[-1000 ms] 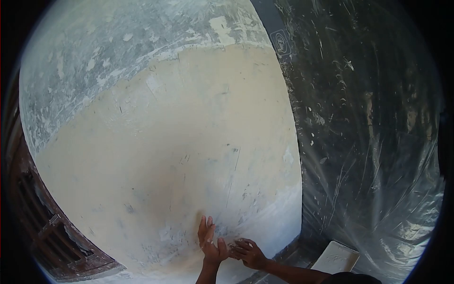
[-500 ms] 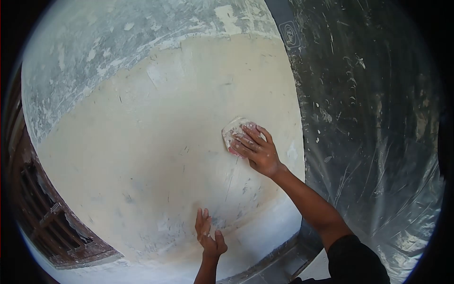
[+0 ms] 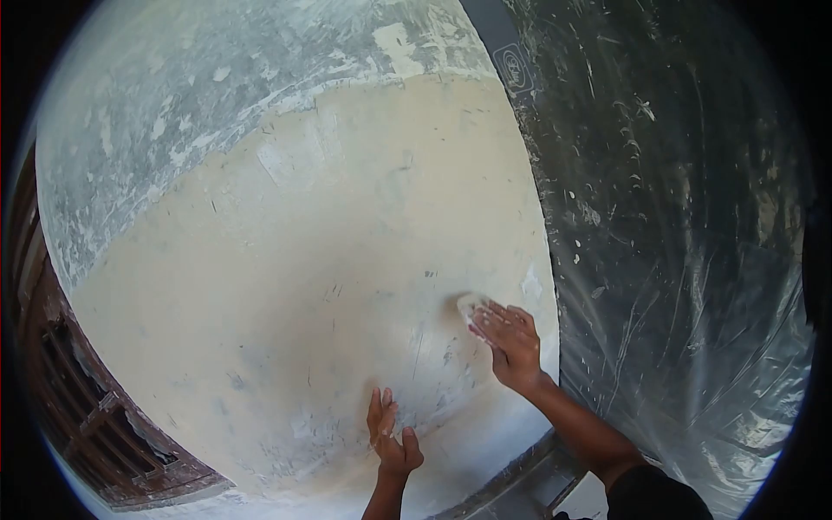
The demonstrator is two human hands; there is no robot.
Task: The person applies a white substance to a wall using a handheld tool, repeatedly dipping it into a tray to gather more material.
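Note:
My right hand point(image 3: 511, 342) presses a dusty, white piece of what looks like sandpaper point(image 3: 472, 310), pinkish red along its lower edge, to the wall. The fingers lie over most of it. Around both hands spreads the cream, putty-coated wall point(image 3: 286, 260), marked with dark scratches and grey patches. Lower down, my left hand point(image 3: 394, 438) is open with nothing in it, its dusty fingers stretched up and its thumb apart. Its fingertips are at or very near the wall surface; contact is hard to tell.
Dark plastic sheeting point(image 3: 667, 260) hangs along the wall's right edge. A brown wooden lattice frame point(image 3: 113, 425) borders the wall at lower left. Rough grey, patchy wall point(image 3: 191, 95) lies above the cream coat. Grey flooring point(image 3: 520, 485) shows at the bottom.
My right hand has moved down and slightly right across the wall with the sandpaper. My left hand stays at nearly the same place, still open. The view has shifted slightly.

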